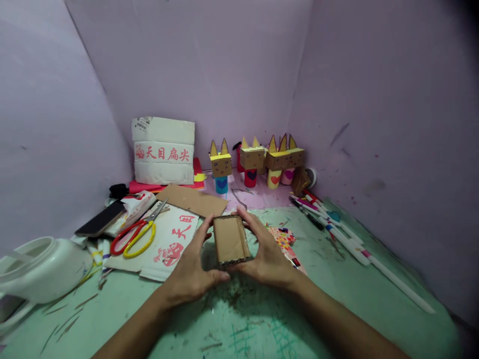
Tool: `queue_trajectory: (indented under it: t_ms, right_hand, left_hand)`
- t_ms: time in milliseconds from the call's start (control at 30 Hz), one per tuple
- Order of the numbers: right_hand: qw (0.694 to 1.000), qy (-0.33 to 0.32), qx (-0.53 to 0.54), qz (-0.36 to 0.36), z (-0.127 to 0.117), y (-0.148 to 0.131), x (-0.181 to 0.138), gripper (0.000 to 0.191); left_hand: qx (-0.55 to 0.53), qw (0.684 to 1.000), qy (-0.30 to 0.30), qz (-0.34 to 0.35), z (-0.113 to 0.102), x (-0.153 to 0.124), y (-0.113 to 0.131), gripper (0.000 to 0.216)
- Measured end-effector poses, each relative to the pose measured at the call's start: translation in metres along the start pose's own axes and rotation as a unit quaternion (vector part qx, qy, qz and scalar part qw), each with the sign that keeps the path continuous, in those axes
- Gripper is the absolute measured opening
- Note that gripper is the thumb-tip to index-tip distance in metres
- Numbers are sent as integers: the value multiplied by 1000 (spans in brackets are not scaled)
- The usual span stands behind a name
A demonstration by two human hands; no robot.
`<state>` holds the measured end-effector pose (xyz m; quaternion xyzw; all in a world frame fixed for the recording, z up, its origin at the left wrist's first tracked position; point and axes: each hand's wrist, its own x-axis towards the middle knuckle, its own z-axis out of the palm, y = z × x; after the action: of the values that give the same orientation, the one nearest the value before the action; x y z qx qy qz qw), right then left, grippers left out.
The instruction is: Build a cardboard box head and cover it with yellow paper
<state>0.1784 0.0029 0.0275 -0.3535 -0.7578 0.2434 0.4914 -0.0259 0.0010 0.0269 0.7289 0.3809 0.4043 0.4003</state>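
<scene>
At a green tabletop [359, 289], a box [232, 239] is held by the left hand [192, 267] and the right hand [271, 257]

At the far left stands a white pot [62, 274], cut by the picture's edge. Near it are a black phone [100, 219] and the scissors [148, 220], with one red and one yellow handle. The scissors lie on a white cardboard [159, 234] with red print. Behind, a brown cardboard [192, 199] lies flat, and a white board [163, 169] leans at the wall [243, 70].

The left hand grasps the box from its left side, with the thumb by the lower edge. The box is at the middle, of brown cardboard; I cannot tell if it touches the tabletop. Farther back stand a blue figure [221, 169], a red figure [251, 162], a yellow figure [276, 163] and a pink figure [294, 162], each with a cardboard head and pointed ears.

The right hand grasps the box from its right side, its thumb also below. Just beside this hand lies a patterned paper [282, 237]. Several pens [348, 244] lie at the right.
</scene>
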Motion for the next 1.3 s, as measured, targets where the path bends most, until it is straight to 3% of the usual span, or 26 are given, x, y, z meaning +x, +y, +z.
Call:
queue_trajectory:
  t_ms: [167, 367, 600, 767, 900, 1300]
  right_hand:
    - [999, -10, -8, -36, 0, -4, -2, 92]
    - [999, 0, 3, -35, -1, -8, -4, 88]
    - [999, 15, 8, -43, -1, -8, -4, 86]
    - [999, -27, 35, -27, -4, -4, -3, 89]
    - [998, -21, 58, -9, -4, -4, -3, 92]
    - [997, -16, 63, -36, -2, -4, -5, 86]
  left_hand:
    - [78, 997, 16, 14, 3, -1, 9, 100]
    - [69, 996, 26, 42, 4, -3, 13, 85]
    - [51, 997, 27, 49, 7, -3, 12, 82]
    - [49, 997, 31, 47, 6, -3, 11, 83]
    - [59, 997, 31, 50, 6, -4, 9, 88]
    - [52, 991, 60, 108, 6, -8, -2, 83]
